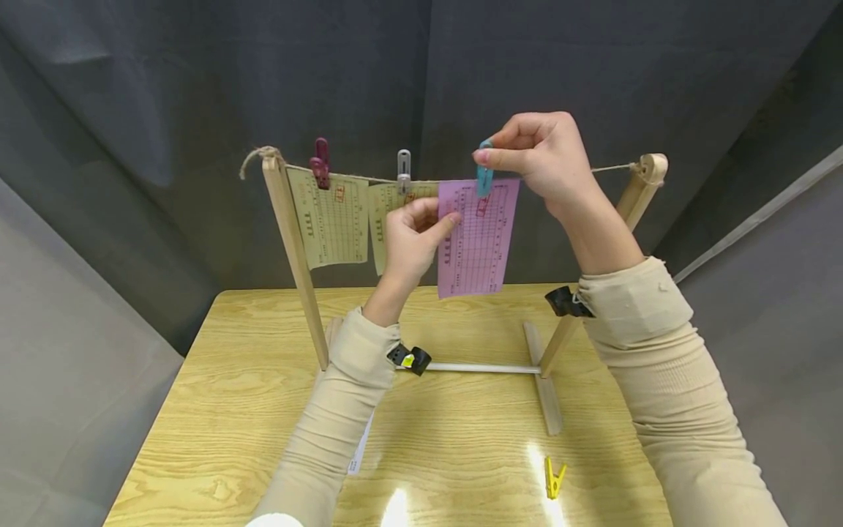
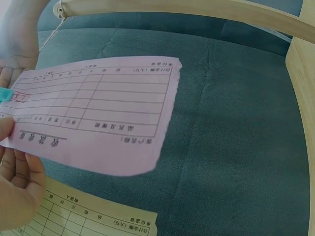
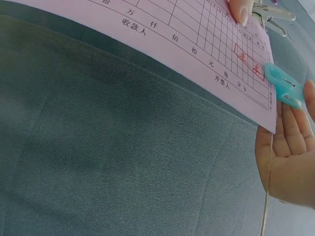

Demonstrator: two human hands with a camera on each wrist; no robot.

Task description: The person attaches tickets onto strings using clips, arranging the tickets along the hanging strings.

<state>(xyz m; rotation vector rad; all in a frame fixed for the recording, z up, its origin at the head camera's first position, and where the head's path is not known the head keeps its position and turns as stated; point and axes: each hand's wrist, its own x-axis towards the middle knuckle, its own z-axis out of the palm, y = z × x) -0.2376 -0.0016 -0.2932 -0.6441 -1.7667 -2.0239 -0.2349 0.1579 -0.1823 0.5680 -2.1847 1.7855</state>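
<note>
A pink receipt slip (image 1: 481, 241) with a red stamp hangs at the twine line (image 1: 421, 180). My left hand (image 1: 411, 234) pinches its left edge near the top between thumb and fingers. At the slip's top edge, my right hand (image 1: 543, 157) grips a light-blue clothespin (image 1: 484, 179) by its upper end; the right wrist view shows the tip of the clothespin (image 3: 278, 78) over the paper. To the left hang two yellow-green slips, one (image 1: 332, 219) under a maroon clothespin (image 1: 320, 165), the other (image 1: 378, 219) under a grey clothespin (image 1: 404, 172) and partly hidden by my left hand.
The twine spans two wooden posts, left (image 1: 290, 234) and right (image 1: 635, 197), joined low down by a white rod (image 1: 487, 368). A yellow clothespin (image 1: 553, 479) lies on the wooden table (image 1: 461, 454). A white paper (image 1: 358, 450) shows partly beneath my left forearm. Grey curtain (image 1: 197, 110) hangs behind.
</note>
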